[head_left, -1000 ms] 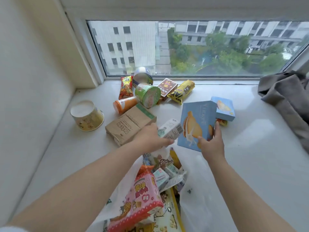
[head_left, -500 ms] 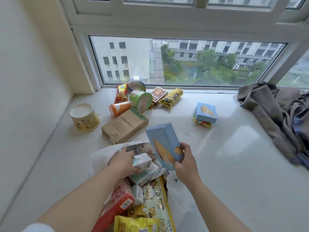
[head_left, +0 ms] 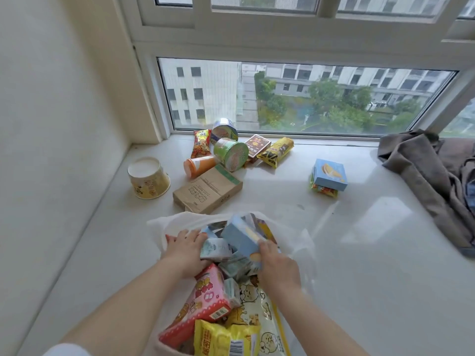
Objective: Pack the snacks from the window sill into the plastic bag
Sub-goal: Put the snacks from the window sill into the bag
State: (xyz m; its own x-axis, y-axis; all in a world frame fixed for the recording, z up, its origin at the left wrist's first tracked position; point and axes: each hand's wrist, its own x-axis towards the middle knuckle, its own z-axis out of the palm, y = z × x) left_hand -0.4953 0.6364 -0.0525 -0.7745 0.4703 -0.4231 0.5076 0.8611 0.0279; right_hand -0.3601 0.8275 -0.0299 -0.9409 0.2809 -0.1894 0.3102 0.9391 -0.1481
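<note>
The rectangular cardboard box over the translucent white plastic bag was pale blue with a yellow picture. The flat paper carton was plain brown with a green edge stripe. The crumpled cloth was grey-brown.

Right hand grips blue box inside plastic bag, left hand alongside

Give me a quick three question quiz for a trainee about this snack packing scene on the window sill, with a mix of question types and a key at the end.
1. True or false: the right hand grips the large blue box over the plastic bag.
2. What lies under the small blue box? A) a colourful snack packet B) the brown carton
3. Fill in: the left hand holds a small ___ carton.

Key: 1 true; 2 A; 3 white.
</note>
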